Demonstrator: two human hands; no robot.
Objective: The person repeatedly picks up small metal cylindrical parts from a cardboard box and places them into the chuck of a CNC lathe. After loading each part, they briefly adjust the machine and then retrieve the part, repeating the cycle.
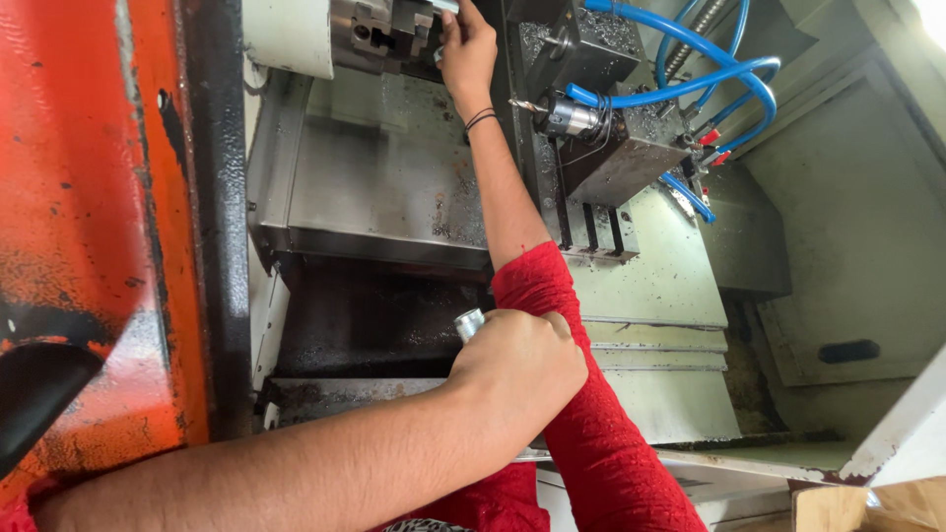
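Left hand: the left hand (pixel 517 369) is clenched around a small metal cylinder (pixel 469 322), whose shiny end sticks out at 11 o'clock from the fist; it sits low in the middle of the view, in front of the machine opening.
Right hand: the right hand (pixel 467 49) reaches up to 12 o'clock, fingers pinched on a small metal part (pixel 445 6) at the chuck (pixel 389 32); how firmly they grip I cannot tell, as the top edge cuts them off.
Where the pieces are: one cylinder in the left fist, one part at the chuck, well apart from each other.
Near the right wrist: a drill bit (pixel 525 104) points at 9 o'clock from the tool block (pixel 621 148), its tip just beside the forearm and the black wristband (pixel 480 119).
Risk, cut: a sideways drift of the forearm would likely meet the drill tip.
Risk, snag: the red sleeve (pixel 581 394) hangs loose over the bed and could catch on an edge.
Risk, drop: the left-hand cylinder shows little above the fist; a slack grip could let it fall into the dark chip tray (pixel 365 325).
Risk, seating: chips on the bed could foul the part in the chuck.
Counts: two hands, two metal pieces, one chuck, one drill bit, several blue hoses (pixel 690 69) (at least three), one orange door (pixel 89 227) at 9 o'clock.
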